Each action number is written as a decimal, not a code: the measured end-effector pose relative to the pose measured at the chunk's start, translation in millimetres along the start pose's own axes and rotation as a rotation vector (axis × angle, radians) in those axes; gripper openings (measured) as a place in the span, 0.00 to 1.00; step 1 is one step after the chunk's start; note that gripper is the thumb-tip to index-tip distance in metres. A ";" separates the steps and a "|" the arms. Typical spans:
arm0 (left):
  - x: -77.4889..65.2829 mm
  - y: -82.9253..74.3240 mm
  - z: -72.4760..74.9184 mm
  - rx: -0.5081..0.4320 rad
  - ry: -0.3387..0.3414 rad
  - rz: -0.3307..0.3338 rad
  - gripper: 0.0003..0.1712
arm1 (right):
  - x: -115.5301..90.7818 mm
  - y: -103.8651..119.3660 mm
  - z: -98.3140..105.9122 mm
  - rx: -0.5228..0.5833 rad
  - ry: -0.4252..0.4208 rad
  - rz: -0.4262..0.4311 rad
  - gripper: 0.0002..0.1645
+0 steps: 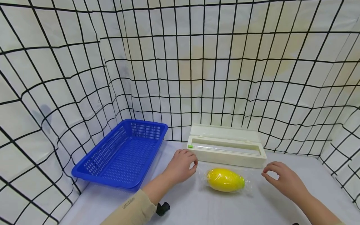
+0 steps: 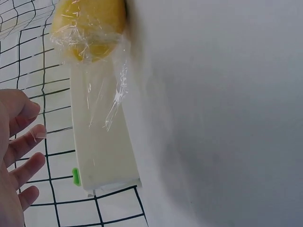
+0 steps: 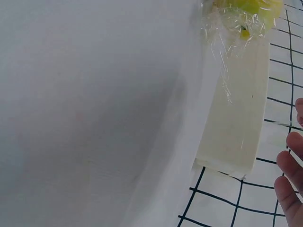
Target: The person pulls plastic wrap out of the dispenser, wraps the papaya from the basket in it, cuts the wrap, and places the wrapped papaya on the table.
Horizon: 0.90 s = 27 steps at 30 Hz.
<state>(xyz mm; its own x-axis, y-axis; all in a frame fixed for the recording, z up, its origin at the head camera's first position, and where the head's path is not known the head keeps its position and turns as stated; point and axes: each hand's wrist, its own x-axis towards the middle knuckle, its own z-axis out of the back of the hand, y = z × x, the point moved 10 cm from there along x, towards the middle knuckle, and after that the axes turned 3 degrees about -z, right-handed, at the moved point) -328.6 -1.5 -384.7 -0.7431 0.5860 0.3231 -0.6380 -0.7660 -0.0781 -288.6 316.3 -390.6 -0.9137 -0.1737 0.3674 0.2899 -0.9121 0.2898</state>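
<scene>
A yellow oval fruit with a green tip (image 1: 225, 180) lies on the white table, wrapped in clear cling film (image 2: 118, 90). To its left, my left hand (image 1: 181, 165) pinches a gathered end of the film between thumb and forefinger. My right hand (image 1: 285, 179) is to the right of the fruit, thumb and forefinger pinched together at the film's other end. The film is so thin that its edge at each hand is faint. Behind the fruit, a cream film dispenser box (image 1: 227, 157) stands with its lid up, a roll (image 1: 225, 148) inside.
A blue plastic basket (image 1: 143, 175) stands at the left. A small black object (image 1: 162, 208) lies by the left sleeve. White walls with a black grid (image 1: 180, 78) enclose the table at the back and sides.
</scene>
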 end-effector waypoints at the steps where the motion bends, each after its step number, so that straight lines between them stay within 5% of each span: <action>1: -2.6 -1.4 -1.1 -0.001 0.002 -0.003 0.02 | -2.4 0.6 -0.2 -0.001 0.004 0.003 0.10; 8: -14.0 -7.4 -7.7 -0.005 0.006 -0.035 0.03 | -17.1 5.4 -5.9 -0.046 0.045 0.046 0.14; 18: -15.0 -6.8 -18.9 0.064 0.052 -0.050 0.04 | -21.8 31.9 -30.4 -0.230 0.048 0.394 0.18; 27: -12.6 -2.5 -26.1 0.060 0.074 -0.028 0.02 | -22.3 38.7 -42.8 -0.234 0.083 0.438 0.17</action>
<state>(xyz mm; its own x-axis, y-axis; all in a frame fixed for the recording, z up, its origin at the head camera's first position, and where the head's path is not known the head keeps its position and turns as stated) -322.9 -0.1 -413.2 -0.7396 0.6235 0.2536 -0.6471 -0.7623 -0.0128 -269.2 269.0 -425.4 -0.7431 -0.5788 0.3359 0.5879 -0.8044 -0.0853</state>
